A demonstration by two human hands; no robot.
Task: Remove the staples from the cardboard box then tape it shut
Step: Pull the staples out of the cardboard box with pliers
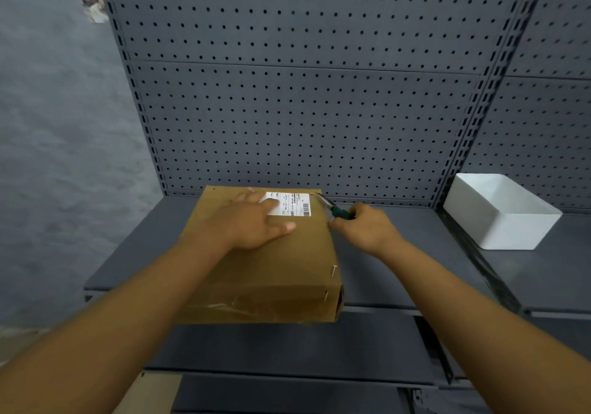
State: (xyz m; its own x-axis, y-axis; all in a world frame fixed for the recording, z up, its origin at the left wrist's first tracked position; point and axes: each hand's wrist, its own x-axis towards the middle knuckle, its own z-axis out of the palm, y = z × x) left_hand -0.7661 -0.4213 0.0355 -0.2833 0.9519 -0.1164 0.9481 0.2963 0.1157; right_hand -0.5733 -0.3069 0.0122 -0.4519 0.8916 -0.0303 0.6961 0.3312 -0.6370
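A brown cardboard box (275,273) lies on the dark grey shelf (399,269), with a white shipping label (289,204) near its far end. My left hand (252,222) lies flat on the box top, fingers straight and partly over the label. My right hand (364,226) grips green-handled pliers (332,207), whose metal tip touches the box's far right corner. Two staples stick out along the right edge, one (334,269) on the top and one (326,295) near the front corner. Clear tape (243,305) runs across the front face.
A white open bin (499,215) stands on the shelf to the right. A grey pegboard back panel (303,110) rises behind the box. A lower shelf (287,349) lies below the front edge. A grey wall (64,142) is on the left.
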